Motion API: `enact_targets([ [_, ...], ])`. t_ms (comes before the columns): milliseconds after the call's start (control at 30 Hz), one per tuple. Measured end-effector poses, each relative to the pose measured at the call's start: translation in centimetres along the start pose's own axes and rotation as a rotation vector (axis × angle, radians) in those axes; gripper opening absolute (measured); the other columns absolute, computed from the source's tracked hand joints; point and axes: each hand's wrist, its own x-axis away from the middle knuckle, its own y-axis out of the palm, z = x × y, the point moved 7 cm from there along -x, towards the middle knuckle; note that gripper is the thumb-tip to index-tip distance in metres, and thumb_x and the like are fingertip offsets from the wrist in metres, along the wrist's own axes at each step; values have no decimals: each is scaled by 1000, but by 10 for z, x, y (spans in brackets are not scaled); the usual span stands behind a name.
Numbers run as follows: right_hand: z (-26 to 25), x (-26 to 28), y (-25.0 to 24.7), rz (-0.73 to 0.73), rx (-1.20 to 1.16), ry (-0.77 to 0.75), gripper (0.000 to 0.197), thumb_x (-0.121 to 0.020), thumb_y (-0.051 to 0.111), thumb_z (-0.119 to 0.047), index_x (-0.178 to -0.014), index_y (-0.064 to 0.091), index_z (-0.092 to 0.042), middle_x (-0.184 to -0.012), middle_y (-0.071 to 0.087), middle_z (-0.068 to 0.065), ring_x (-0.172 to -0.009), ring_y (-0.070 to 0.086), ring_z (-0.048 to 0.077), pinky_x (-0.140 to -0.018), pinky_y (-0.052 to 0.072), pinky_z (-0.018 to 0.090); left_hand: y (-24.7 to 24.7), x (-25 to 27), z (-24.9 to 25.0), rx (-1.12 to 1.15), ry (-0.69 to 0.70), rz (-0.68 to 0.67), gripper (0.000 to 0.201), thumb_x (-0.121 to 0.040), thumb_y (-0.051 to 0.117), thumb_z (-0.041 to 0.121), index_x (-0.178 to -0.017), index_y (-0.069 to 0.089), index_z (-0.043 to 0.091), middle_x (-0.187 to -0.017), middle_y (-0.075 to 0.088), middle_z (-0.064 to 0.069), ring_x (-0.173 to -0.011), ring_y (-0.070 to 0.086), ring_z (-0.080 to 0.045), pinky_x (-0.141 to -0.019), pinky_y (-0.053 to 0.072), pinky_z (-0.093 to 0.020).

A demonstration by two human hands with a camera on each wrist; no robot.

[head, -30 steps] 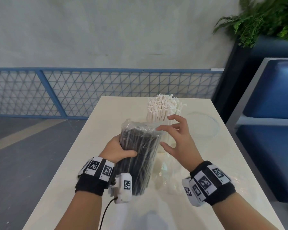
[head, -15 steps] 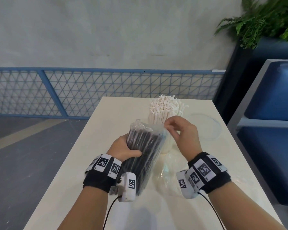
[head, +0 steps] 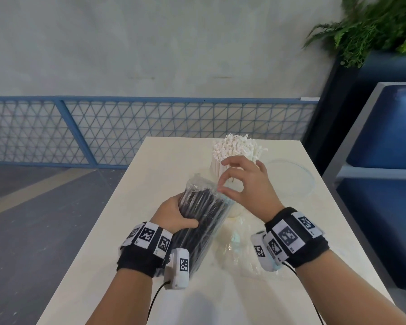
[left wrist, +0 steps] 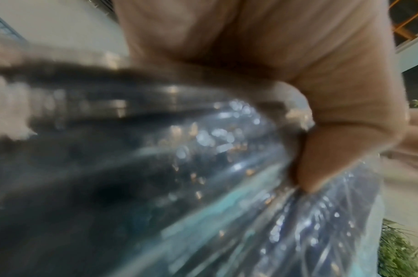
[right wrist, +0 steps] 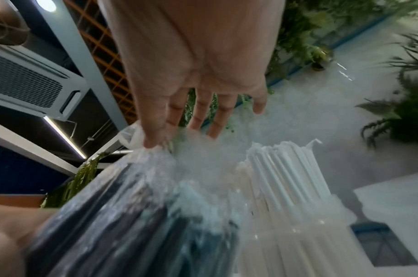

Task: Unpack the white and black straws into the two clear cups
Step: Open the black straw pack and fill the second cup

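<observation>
The sealed clear plastic pack of black straws (head: 203, 221) leans tilted above the long cream table (head: 108, 242), its top end just in front of the bunch of white straws (head: 234, 148), which stands upright in a clear cup. The left hand (head: 174, 216) grips the pack round its middle, thumb across the front. The right hand (head: 246, 184) pinches the wrapper at the pack's top right corner between thumb and forefinger, the other fingers spread. A crumpled clear wrapper (head: 239, 249) lies on the table just right of the pack. A second clear cup (head: 291, 179), faint against the table, stands right of the white straws.
</observation>
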Motion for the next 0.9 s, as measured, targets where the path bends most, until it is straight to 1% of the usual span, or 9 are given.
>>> enact_targets([
  [100,5,-10,-10,30,-75,70,9,-72,76,-32,-72,68,-27,-109,53,-18,-112,52,8,-112,16,51,2,0,-2,-17,6,-31,42,-66,75,7,-98,54,26,-83,61,17,-80,60,-6,-66,40,-8],
  [233,13,-28,-27,76,-113,132,21,-69,79,-31,-61,61,-39,-97,60,-14,-98,58,11,-100,35,54,8,1,2,-54,52,-110,46,-67,74,8,-99,53,32,-91,67,7,-86,64,-10,-70,44,-11],
  [300,21,-34,-26,48,-143,188,20,-68,79,-30,-62,61,-37,-94,62,-11,-87,59,8,-96,42,42,11,1,3,-64,64,-125,47,-67,74,8,-100,52,33,-92,68,6,-88,65,-12,-71,45,-12],
  [400,27,-37,-20,-178,-281,294,15,-70,80,-21,-74,65,-21,-94,65,-2,-69,54,-3,-73,43,18,10,0,0,-74,53,-120,44,-67,74,8,-99,54,31,-90,67,6,-87,65,-12,-71,45,-14],
  [533,16,-36,-49,-131,-564,296,15,-78,73,-17,-91,65,-19,-85,61,-5,-70,57,1,-71,48,13,0,-3,-11,-61,11,-71,41,-68,75,9,-100,54,25,-93,64,2,-90,62,-16,-80,42,-22],
  [600,0,-29,-43,-225,-505,235,9,-85,65,-18,-94,67,-18,-85,66,-5,-72,61,5,-72,52,13,-1,-3,-11,-45,12,-63,40,-66,76,11,-93,53,28,-88,63,7,-87,60,-14,-80,42,-23],
  [733,-7,-4,10,-434,-9,150,28,-96,48,-28,-118,60,-15,-112,65,1,-101,61,15,-82,42,15,3,-3,-5,20,56,-70,44,-62,77,10,-87,52,37,-86,64,12,-81,63,-3,-75,48,-16],
  [800,-7,0,20,-409,-30,164,35,-99,39,-26,-130,52,-15,-124,60,3,-112,57,19,-87,38,18,6,-1,-4,55,85,-87,47,-67,75,2,-91,53,36,-88,66,14,-79,63,7,-69,46,-8],
  [900,-7,-5,13,-294,-191,210,38,-101,34,-21,-138,42,-21,-129,57,-5,-103,62,12,-74,38,3,5,2,-7,128,104,-103,54,-67,73,-4,-97,54,36,-81,70,20,-81,64,10,-70,46,-5],
])
